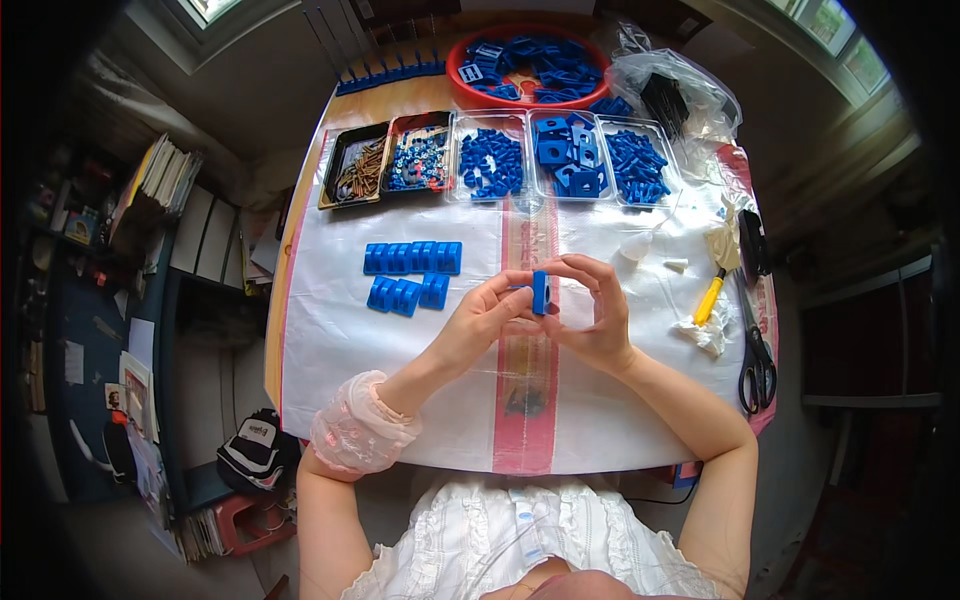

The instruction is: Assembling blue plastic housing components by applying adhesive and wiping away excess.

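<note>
Over the middle of the table I hold a small blue plastic part (540, 293) upright between both hands. The fingers of my left hand (487, 312) pinch its left side, and a bit of blue also shows between those fingertips. My right hand (596, 318) curls round the other side, its fingertips touching the part's top and lower edge. To the left of my hands lie two rows of similar blue plastic pieces (412, 258), several in the far row and fewer in the near row (405, 297).
Behind my hands stand a black tray of screws (360, 183), a tray of small metal and blue bits (420, 155) and clear boxes of blue parts (490, 165). Farther back is a red basin (457, 80). At right lie black scissors (757, 372) and a yellow-handled tool (710, 299).
</note>
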Demonstrator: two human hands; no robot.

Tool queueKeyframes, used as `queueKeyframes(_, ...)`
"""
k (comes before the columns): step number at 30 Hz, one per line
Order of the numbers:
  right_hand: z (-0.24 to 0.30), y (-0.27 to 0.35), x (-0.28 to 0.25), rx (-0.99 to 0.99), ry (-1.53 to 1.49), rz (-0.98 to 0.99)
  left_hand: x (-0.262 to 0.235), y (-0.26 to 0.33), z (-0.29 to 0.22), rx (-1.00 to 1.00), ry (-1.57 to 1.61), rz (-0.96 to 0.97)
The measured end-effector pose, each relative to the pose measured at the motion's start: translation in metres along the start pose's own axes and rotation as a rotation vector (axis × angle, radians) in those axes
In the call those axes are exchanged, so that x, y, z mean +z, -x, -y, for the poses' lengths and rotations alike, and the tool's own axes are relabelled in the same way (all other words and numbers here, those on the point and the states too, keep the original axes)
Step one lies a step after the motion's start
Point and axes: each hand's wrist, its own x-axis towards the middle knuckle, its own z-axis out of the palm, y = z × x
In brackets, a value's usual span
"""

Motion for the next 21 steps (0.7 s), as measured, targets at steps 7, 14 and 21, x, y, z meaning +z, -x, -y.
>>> queueKeyframes(7,-0.001,-0.001,-0.001,0.015,-0.072,0.077,0.003,0.003,-0.015,-0.101,-0.148,-0.025)
queueKeyframes(14,-0.001,-0.002,0.000,0.031,-0.103,0.095,0.006,0.004,-0.019,-0.127,-0.123,-0.102)
queueKeyframes(21,0.001,-0.003,0.000,0.018,-0.065,0.086,0.003,0.004,-0.015,-0.123,-0.221,-0.110)
